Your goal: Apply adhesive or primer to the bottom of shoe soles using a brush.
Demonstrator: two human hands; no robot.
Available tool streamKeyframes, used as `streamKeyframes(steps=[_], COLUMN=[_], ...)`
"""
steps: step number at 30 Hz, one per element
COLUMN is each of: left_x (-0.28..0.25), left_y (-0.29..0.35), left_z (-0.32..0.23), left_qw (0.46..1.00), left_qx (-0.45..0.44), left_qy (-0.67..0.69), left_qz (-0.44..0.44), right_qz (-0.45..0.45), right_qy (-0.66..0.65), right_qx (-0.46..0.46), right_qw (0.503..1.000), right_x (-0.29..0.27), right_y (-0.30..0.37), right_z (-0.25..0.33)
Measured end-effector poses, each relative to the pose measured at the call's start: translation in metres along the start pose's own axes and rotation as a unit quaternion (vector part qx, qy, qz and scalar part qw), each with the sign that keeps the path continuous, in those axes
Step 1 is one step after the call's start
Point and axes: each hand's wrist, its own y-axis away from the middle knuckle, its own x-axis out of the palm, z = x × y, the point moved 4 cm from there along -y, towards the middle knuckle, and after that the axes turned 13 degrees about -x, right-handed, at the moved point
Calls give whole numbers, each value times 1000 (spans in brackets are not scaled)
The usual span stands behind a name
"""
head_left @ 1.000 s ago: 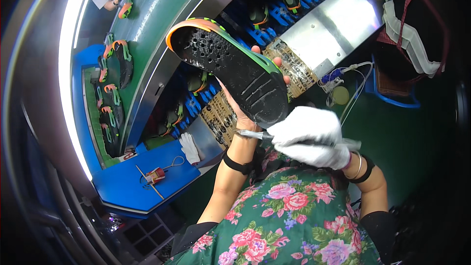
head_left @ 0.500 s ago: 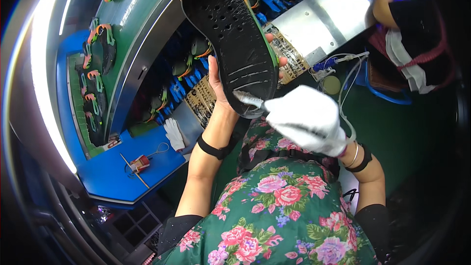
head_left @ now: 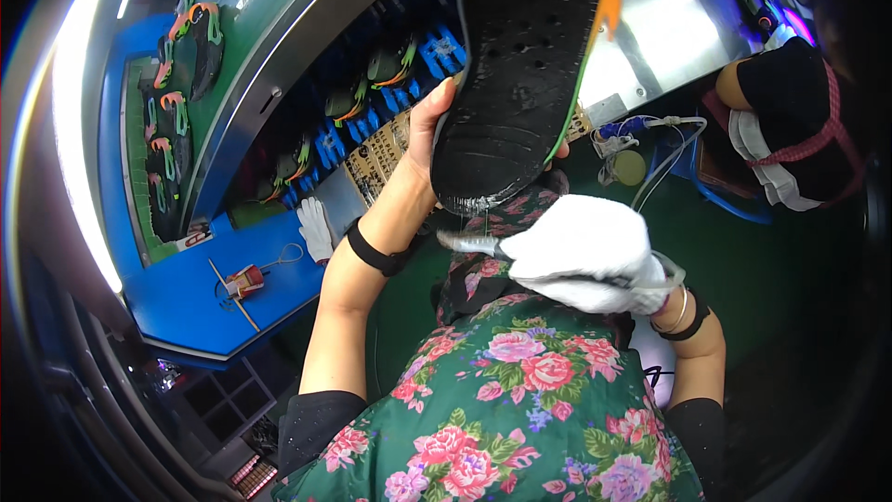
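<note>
We see the sole (head_left: 511, 84) raised in front of the body, black face toward us, narrow end down, its upper end cut by the frame edge. The left hand (head_left: 429, 135), bare, grips it across the width: thumb along the left edge, fingertips just showing at the right. The right hand (head_left: 585, 251), gloved, is closed around the brush (head_left: 472, 244); the handle is mostly hidden in the palm. The bristles hang just below the sole's lower end, apart from it, though thin wet strands (head_left: 485, 223) seem to hang between them.

Risks, as we judge them: a loaded brush tipped downward could drip on the apron (head_left: 548, 372), directly beneath. Strands stretched too far could snap back over the orange-green rim. Wet coating near the bare thumb could smear, or make the edge slippery, if the hold shifts. A steep tilt could let the coating pool at the low end. Bench (head_left: 177, 307) and spare glove (head_left: 316, 231) lie to the left, well apart from the brush.
</note>
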Motion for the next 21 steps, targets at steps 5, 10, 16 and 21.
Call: streamKeyframes(steps=[5,10,16,21], left_x=[-20,-12,-13,-19], left_y=[10,4,2,-9], left_z=[-1,-3,1,4], left_qw=[977,976,984,994], left_qx=[-74,-69,-37,-24], left_qy=[-115,-15,-6,16], left_qz=[-162,-205,-173,-108], right_qz=[13,77,-96,-112], right_qy=[81,58,34,-81], right_qx=[5,-42,51,101], right_qw=[997,994,993,985], right_x=[-8,13,-6,4], right_y=[4,21,18,22], right_z=[0,9,-2,-4])
